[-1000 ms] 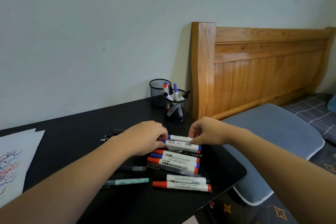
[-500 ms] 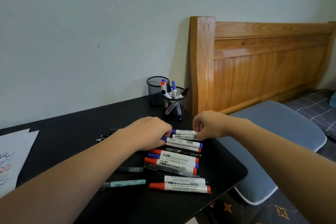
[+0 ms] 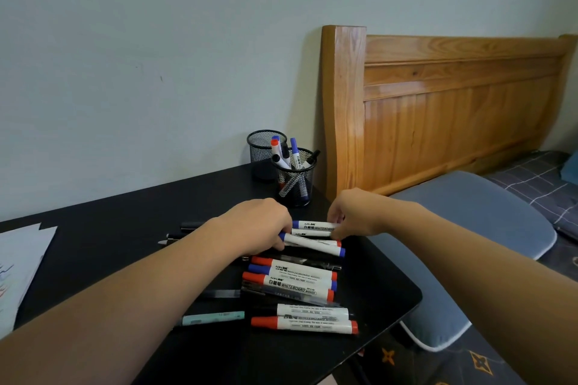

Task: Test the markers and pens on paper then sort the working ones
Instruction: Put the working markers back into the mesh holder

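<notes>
Several white whiteboard markers (image 3: 294, 283) with red, blue and black caps lie in a row on the black desk (image 3: 125, 228). My left hand (image 3: 259, 228) curls over the left ends of the far markers (image 3: 314, 228). My right hand (image 3: 353, 216) pinches their right ends. A blue-capped marker (image 3: 312, 245) lies slanted just below. A mint pen (image 3: 212, 319) and dark pens (image 3: 184, 230) lie to the left. White paper (image 3: 22, 262) with coloured squiggles sits at the left edge.
Two black mesh cups stand by the wall: the near cup (image 3: 295, 178) holds several markers, the far cup (image 3: 264, 147) shows nothing inside. A wooden headboard (image 3: 438, 109) and a blue cushion (image 3: 469, 228) are right of the desk's rounded corner.
The view tilted up a little. Both hands stayed on the far markers, and the blue-capped marker below them now lies more slanted.
</notes>
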